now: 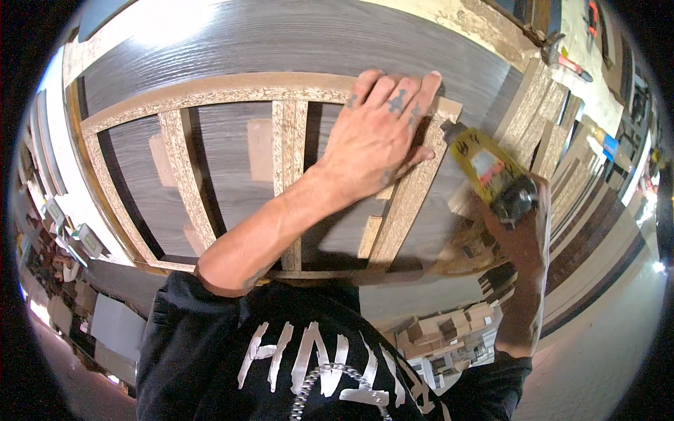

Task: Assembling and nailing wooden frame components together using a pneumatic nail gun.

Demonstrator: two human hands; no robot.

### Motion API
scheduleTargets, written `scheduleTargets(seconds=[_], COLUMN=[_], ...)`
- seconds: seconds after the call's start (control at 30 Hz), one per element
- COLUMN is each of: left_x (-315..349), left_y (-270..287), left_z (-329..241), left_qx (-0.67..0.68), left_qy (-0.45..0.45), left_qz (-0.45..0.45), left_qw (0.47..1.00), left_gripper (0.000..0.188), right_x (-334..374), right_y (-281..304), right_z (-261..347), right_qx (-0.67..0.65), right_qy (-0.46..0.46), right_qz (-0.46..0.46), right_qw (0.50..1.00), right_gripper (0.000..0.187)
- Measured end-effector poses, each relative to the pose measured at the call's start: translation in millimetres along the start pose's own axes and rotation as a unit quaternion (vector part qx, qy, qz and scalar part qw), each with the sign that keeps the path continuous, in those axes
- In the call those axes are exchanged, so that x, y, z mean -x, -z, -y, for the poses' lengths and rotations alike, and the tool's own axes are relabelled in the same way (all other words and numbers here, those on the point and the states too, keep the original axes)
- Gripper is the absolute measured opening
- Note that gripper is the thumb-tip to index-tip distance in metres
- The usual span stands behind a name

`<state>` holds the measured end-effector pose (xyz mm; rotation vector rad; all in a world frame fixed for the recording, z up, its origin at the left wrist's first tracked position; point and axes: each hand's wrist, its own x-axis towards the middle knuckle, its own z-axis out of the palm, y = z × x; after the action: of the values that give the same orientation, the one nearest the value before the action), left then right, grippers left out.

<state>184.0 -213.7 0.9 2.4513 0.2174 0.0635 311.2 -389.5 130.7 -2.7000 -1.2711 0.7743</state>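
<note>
A ladder-like particleboard frame (pixel 288 140) lies on a grey wood-grain panel (pixel 210 52). My left hand (pixel 375 137) reaches across it and grips the far rail near the right corner, fingers bent over the rail and thumb toward the end strip. In my right hand (pixel 516 231), closed, is a yellow bottle (pixel 488 165) with a label and a dark narrow tip. It tilts so that the tip is at the frame's right end; whether they touch I cannot tell. Its dark lower end is blurred, and most of my right fingers are hard to see.
Particleboard strips (pixel 537 116) are stacked beside the panel at right. A hammer (pixel 565 59) lies at the far right, near a blue-and-yellow item (pixel 609 146). Cut wood blocks (pixel 449 326) stand below on the right. A grey box (pixel 116 326) sits at the lower left.
</note>
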Motion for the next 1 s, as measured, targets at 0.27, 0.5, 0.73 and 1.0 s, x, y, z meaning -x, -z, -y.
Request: scheduleTargets(seconds=[0.27, 0.5, 0.73, 1.0], left_x=[1, 0, 2, 0], left_y=[2, 1, -1, 2], left_z=[-1, 1, 1, -1], left_qx=[0.049, 0.052, 0.035, 0.07], left_qy=[-0.009, -0.014, -0.001, -0.018], left_qz=[-0.033, -0.026, -0.037, -0.057], left_qw=[0.998, 0.998, 0.999, 0.996], left_gripper=[0.103, 0.101, 0.106, 0.109], right_x=[-10, -12, -12, -4], right_y=[6, 8, 8, 0], right_z=[13, 10, 9, 5], right_qx=[-0.091, -0.057, -0.036, 0.055], right_qy=[-0.12, -0.085, -0.091, 0.035], right_qz=[0.078, 0.079, 0.094, 0.033], right_qw=[0.986, 0.992, 0.991, 0.997], right_gripper=[0.051, 0.051, 0.05, 0.043])
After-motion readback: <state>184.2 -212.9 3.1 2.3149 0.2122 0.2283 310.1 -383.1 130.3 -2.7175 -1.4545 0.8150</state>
